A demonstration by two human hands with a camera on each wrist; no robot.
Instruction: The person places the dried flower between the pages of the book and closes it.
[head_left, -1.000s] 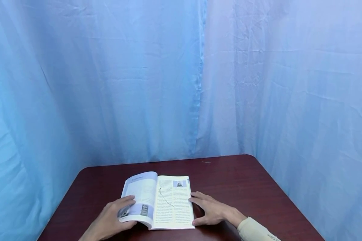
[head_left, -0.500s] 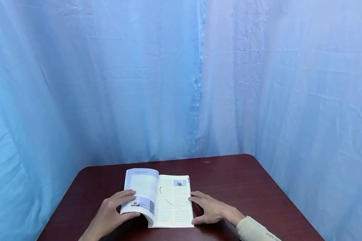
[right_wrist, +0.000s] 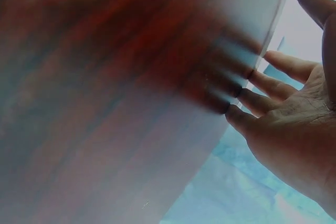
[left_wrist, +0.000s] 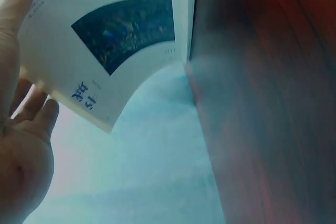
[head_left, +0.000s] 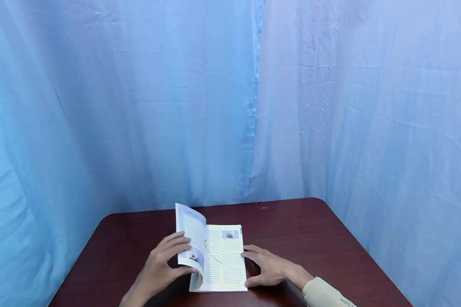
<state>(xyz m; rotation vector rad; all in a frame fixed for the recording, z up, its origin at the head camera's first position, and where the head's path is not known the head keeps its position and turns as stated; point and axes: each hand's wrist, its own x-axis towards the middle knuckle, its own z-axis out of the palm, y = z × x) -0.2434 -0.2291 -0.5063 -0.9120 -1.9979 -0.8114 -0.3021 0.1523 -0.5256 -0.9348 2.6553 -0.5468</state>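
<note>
An open book [head_left: 224, 260] lies on the table, its right half flat and its left half raised and curving toward the right. My left hand [head_left: 159, 262] grips that raised half, fingers on the page side and thumb at the lower edge. In the left wrist view, the cover [left_wrist: 126, 35] shows a dark fan-shaped picture and some handwriting, with the left hand [left_wrist: 26, 145] at its edge. My right hand [head_left: 269, 266] rests at the book's right edge, fingers extended. Fingertips of the right hand [right_wrist: 283, 108] touch the table in the right wrist view.
The dark red wooden table [head_left: 303, 230] has rounded far corners. Pale blue curtains [head_left: 157, 106] hang behind it and along both sides. A thin dark curved line [head_left: 214, 256] lies across the right page; whether it is a cord or a mark is unclear.
My left hand has moved right and slightly up, lifting the left half of the book from nearly flat to steeply raised. The right hand stays at the right edge.
</note>
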